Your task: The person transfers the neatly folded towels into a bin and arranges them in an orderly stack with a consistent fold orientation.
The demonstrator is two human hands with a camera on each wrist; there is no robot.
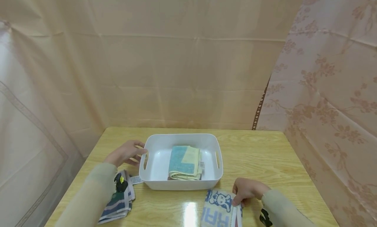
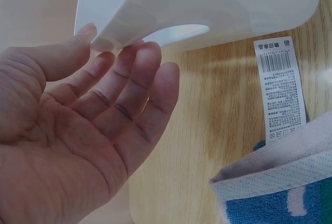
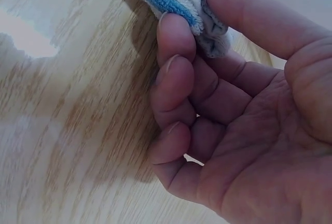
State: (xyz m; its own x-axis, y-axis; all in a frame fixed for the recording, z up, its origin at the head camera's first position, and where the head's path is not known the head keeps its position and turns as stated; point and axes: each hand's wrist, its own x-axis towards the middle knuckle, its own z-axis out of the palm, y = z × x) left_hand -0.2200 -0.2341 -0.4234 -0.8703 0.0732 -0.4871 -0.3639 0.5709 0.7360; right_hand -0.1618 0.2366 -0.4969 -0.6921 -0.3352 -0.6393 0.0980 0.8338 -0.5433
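A wooden table point(image 1: 265, 161) stands inside a booth of peach curtains, with a white plastic basket point(image 1: 156, 148) at its centre. Inside the basket lies a folded towel in teal and pale yellow point(image 1: 185, 162); a darker layer shows under its near edge, too little to identify.

At 9 o'clock from the basket, the left hand point(image 1: 125, 152) rests with its fingers straight and loosely spread, holding nothing. In the left wrist view the fingertips point(image 2: 150, 53) touch the basket point(image 2: 207, 6) just under its rim, beside the oval handle cut-out. At 7 o'clock from the basket lies a striped folded towel point(image 1: 117, 204), partly hidden by the left sleeve. Its white care label point(image 2: 280, 89) lies flat on the wood and carries a barcode and small print, too fine to read.

At 5 o'clock from the basket, the right hand point(image 1: 247, 190) pinches the far right corner of a pale towel with blue printing point(image 1: 219, 209), which lies on the table at the near edge. The right wrist view shows the thumb and curled fingers point(image 3: 174, 42) closed on the folded cloth edge point(image 3: 207, 32). The print shows a cartoon dog above large blue letters; the frame cuts them off, so they cannot be read with certainty
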